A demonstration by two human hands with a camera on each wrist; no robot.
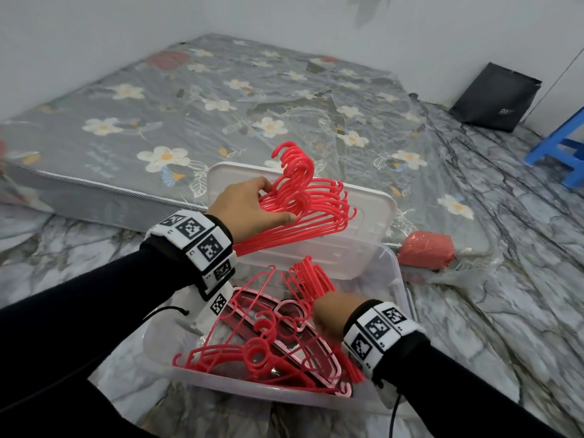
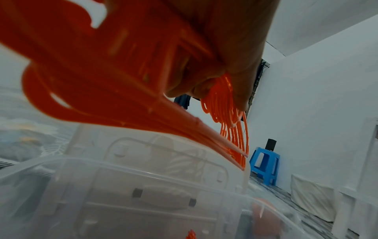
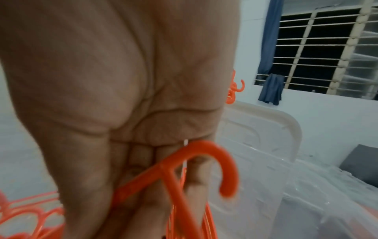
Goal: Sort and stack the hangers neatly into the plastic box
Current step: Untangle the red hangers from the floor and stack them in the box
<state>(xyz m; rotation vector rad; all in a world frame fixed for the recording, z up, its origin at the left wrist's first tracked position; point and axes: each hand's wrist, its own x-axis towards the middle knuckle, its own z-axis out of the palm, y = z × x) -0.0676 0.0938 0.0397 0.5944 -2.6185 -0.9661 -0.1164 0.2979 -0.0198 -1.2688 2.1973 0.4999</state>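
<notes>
A: Holding a fanned bundle of red hangers above the plastic box, the left hand has thumb and fingers curled round the shoulder bars; the hooks all point up and away, aligned, which I judge is the reason for the grip: it keeps the set nested as one unit.

B: And the right hand?

A: It is down inside the box; the right wrist view shows its fingers closed round a second set of hangers, one hook curving out past the fingertips; it appears to be lifting or squaring that set.

B: Where do the remaining hangers lie?

A: Loose hangers sit tangled in the box, below the left wrist and just left of the right hand; a pink-rimmed item lies under them; its identity cannot be determined.

B: Why is the lid upright?

A: It stands open at the far edge of the box, against the floral mattress, giving clear access; the left-hand bundle hangs in front of it.

B: Status?

A: Sorting is partly done, by my estimate; the tangled hangers are not yet stacked.
</notes>
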